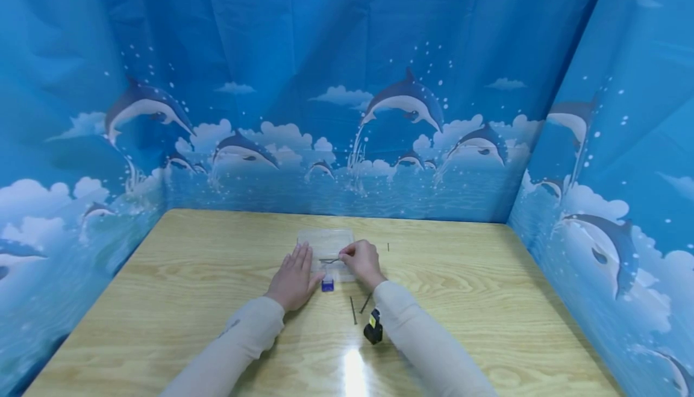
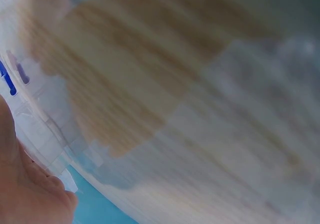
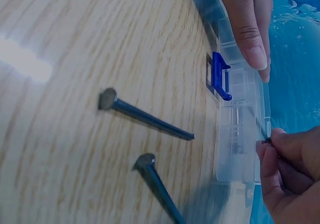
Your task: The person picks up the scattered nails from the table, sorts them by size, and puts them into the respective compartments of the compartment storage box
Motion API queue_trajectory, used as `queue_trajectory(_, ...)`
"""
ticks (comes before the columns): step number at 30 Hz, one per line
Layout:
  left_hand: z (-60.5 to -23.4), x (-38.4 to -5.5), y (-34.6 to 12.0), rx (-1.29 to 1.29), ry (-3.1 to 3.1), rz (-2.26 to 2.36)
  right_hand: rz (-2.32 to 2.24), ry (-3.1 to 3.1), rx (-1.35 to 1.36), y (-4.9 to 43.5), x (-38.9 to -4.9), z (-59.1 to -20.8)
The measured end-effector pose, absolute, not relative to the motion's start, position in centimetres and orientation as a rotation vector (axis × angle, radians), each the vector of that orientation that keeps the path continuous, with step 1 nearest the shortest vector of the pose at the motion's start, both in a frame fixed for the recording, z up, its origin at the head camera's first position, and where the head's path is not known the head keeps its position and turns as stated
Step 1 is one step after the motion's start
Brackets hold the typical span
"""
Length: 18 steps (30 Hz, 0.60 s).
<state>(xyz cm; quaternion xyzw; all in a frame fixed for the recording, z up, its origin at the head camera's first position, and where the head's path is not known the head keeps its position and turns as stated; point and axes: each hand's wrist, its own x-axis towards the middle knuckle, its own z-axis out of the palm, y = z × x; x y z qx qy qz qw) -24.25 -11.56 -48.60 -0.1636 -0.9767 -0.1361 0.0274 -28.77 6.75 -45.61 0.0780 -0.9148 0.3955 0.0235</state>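
Observation:
A clear plastic box (image 1: 343, 275) with a blue latch (image 3: 220, 77) sits on the table, its transparent lid (image 1: 325, 238) folded back. Along the box's left side lies my left hand (image 1: 293, 279), fingers straight, thumb near the latch. My right hand (image 1: 362, 259) pinches a dark nail (image 1: 328, 260) between thumb and fingertips, over the box. Only the nail's end by the fingertips shows clearly in the right wrist view, where the right hand (image 3: 295, 169) is at the box's far side. Two nails with flat heads, one (image 3: 150, 117) and another (image 3: 159, 186), lie in front of the box.
A black tape measure (image 1: 373, 328) with a yellow label stands beside my right forearm. Another small dark nail (image 1: 388, 247) lies right of the box. The wooden table (image 1: 488, 300) meets a blue dolphin-print curtain (image 1: 325, 84) at the back and sides.

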Motion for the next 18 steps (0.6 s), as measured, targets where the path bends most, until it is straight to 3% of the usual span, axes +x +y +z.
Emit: queue_trajectory(18,-48.73,-24.28,-11.48,-0.49,-3.027,-0.417,1.254,-2.882,0.262,6.94,-28.2,-44.69)
